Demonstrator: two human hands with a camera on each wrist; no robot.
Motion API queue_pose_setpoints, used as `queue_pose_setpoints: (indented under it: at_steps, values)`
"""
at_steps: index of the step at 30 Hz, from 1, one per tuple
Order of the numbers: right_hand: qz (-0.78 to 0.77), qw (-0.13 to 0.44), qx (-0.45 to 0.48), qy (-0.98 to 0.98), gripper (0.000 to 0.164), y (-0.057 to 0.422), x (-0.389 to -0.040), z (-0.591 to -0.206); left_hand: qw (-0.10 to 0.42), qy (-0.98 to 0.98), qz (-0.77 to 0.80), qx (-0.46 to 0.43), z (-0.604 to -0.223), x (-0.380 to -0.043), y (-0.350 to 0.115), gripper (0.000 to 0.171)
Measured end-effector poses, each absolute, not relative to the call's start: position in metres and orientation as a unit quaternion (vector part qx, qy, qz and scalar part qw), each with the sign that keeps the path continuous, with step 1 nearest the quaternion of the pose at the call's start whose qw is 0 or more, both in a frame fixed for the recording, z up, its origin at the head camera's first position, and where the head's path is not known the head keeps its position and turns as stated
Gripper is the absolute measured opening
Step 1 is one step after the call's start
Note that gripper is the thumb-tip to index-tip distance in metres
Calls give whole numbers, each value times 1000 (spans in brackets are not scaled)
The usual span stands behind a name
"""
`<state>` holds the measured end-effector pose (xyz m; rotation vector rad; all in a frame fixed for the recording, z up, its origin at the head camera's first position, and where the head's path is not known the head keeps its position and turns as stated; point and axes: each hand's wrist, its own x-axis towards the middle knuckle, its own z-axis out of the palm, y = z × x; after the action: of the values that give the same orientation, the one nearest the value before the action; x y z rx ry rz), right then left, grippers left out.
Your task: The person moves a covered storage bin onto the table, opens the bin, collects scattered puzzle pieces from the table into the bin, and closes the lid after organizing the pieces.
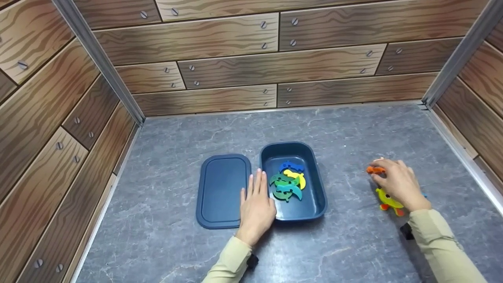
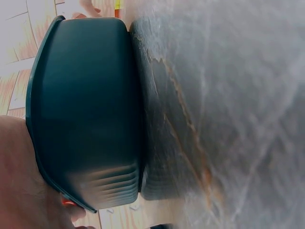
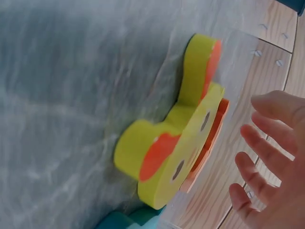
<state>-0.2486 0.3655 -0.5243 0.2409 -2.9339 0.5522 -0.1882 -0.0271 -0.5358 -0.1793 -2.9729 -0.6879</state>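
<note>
My left hand point(image 1: 257, 208) lies with straight fingers along the near left rim of a dark blue box point(image 1: 320, 196), overlapping the edge of its flat lid point(image 1: 220, 192). In the left wrist view, that hand is against the rim of the box point(image 2: 86, 109). Over at the right, my right hand point(image 1: 399, 184) hovers above a yellow animal-shaped toy point(image 1: 389, 199) with orange ears. An orange piece point(image 1: 375, 169) shows by its fingertips. The right wrist view shows the hand point(image 3: 276, 162) with spread fingers and nothing between them, beside the yellow toy point(image 3: 190, 129).
Inside the box lie several flat toy pieces: a blue one point(image 1: 291, 166), a yellow one point(image 1: 300, 180), green ones and a teal one point(image 1: 292, 189). A teal piece point(image 3: 128, 219) shows below the yellow toy. Wood-patterned walls point(image 1: 235, 39) enclose the grey marbled table point(image 1: 177, 133).
</note>
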Motion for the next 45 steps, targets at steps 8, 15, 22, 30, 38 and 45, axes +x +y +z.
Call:
queue_pose_setpoints:
  at_steps: [8,15,22,30,38,45]
  values:
    - [164,32,73,-983,39,373,-255,-531,44,-972,-224,-58,-537,-188,-27,67]
    - [157,26,57,-986,40,374,-259,-533,46,-972,-222,-59,-538,-188,-27,67]
    - [160,42,50,-985,33,374,-261,-537,42,-973,-222,-57,-537,-187,-27,67]
    - [147,40,45,-987,29,373,-263,-537,45,-970,-233,-54,-537,-187,-27,67]
    - [141,58,53,-987,27,375,-263,-538,49,-970,-232,-54,-537,-188,-27,68]
    - [157,59,53,-984,26,374,-261,-538,51,-970,-230,-52,-537,-188,-26,68]
